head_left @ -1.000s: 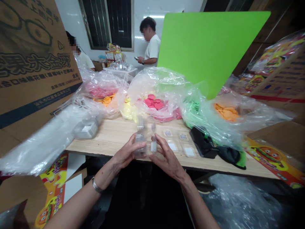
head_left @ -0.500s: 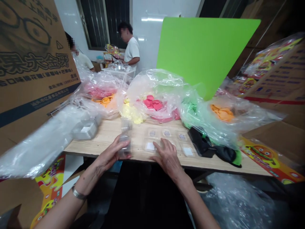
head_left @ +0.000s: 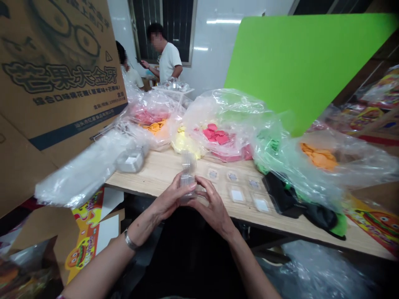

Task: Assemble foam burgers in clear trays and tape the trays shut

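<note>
A stack of clear plastic clamshell boxes [head_left: 188, 162] stands at the front of the table, between both my hands. My left hand [head_left: 171, 198] is closed round its left side, thumb across the near face. From the right, my right hand [head_left: 215, 209] has thumb and fingertips curled against the stack's edge; whether it grips one box or several I cannot tell. To the right, several open clear boxes lie flat in rows. A front one holds a white square [head_left: 237, 195], and a back one shows a small printed round mark [head_left: 232, 176].
Plastic bags hold yellow pieces [head_left: 183, 141], pink pieces [head_left: 215, 133] and orange pieces [head_left: 319, 155] along the back. A black holder [head_left: 283, 195] sits right. More clear boxes [head_left: 131, 160] lie left, near a large carton [head_left: 62, 83]. A green board [head_left: 293, 66] and two people are beyond.
My right hand has left the flat-lying box and come left to the stack. My left hand still holds the stack. The view has turned slightly left.
</note>
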A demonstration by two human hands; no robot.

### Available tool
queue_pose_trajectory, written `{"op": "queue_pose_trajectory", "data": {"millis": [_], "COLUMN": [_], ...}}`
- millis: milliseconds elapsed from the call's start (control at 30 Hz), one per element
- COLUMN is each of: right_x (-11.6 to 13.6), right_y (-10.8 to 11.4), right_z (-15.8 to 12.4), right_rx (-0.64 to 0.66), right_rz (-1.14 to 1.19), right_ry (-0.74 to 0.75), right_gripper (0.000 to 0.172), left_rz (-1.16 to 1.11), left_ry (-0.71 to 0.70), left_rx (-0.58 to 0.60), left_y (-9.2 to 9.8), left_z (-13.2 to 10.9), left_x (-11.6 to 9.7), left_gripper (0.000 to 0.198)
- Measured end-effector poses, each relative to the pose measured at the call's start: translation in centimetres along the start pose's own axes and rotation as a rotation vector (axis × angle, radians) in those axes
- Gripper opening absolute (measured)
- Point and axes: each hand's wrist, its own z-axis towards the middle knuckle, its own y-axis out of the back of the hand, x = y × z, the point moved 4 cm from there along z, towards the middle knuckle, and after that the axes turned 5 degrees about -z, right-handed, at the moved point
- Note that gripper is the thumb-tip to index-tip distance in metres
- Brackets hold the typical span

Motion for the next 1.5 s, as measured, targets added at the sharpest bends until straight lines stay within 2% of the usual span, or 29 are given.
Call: {"op": "queue_pose_trajectory", "data": {"millis": [167,267,333,433,533,600,700,833,967,1033,1167,1300,1500], "right_x": [-0.8,-0.8,-0.2,1.5,2.6,2.5,1.2,-1.6,-3.4,-3.1,-0.5,1.4,0.4], "right_y": [0.0,0.0,0.0,0.0,-0.2,-0.8,-2.0,-2.5,-1.9,-1.5,-1.0,-2.6,-3.8], "right_z": [-0.5,-0.8,-0.7,-0.5,-0.3,-0.3,0.2,2.1,3.3,3.1,2.1,2.2,2.9], "right_rx": [0.07,0.069,0.067,0.077,0.084,0.155,0.296,0.253,0.203,0.169,0.079,0.159,0.211], "right_rz": [0.035,-0.016,-0.16,-0.49,-0.778,-0.895,-0.94,-0.875,-0.862,-0.859,-0.664,-0.317,-0.103], "right_ry": [0.007,0.049,0.119,0.319,0.473,0.557,0.649,0.566,0.418,0.379,0.306,0.23,0.152], "right_gripper": [0.063,0.061,0.058,0.052,0.033,0.019,0.024,0.024,0.022,0.022,0.054,0.083,0.081], "left_rz": [0.033,0.034,0.041,0.072,0.118,0.141,0.164,0.169,0.15,0.139,0.106,0.078,0.036], "left_ry": [-0.015,0.0,0.001,-0.004,0.017,0.031,0.016,-0.023,-0.027,-0.025,-0.047,-0.039,-0.04], "left_rx": [0.002,0.001,-0.009,-0.025,-0.041,-0.057,-0.111,-0.226,-0.254,-0.231,-0.186,-0.139,-0.068], "left_y": [0.5,0.8,1.1,1.7,2.5,3.1,4.4,6.4,7.2,6.9,5.6,4.1,3.5], "left_z": [-0.1,-0.1,-0.2,-0.6,-1.3,-1.8,-2.6,-3.2,-3.3,-3.3,-3.0,-2.3,-2.4], "left_x": [-0.3,-0.5,-0.6,-1.0,-1.5,-2.1,-3.2,-4.3,-4.4,-4.1,-3.3,-2.4,-2.7], "left_gripper": [0.055,0.056,0.057,0.06,0.061,0.061,0.055,0.053,0.056,0.056,0.056,0.064,0.056]}}
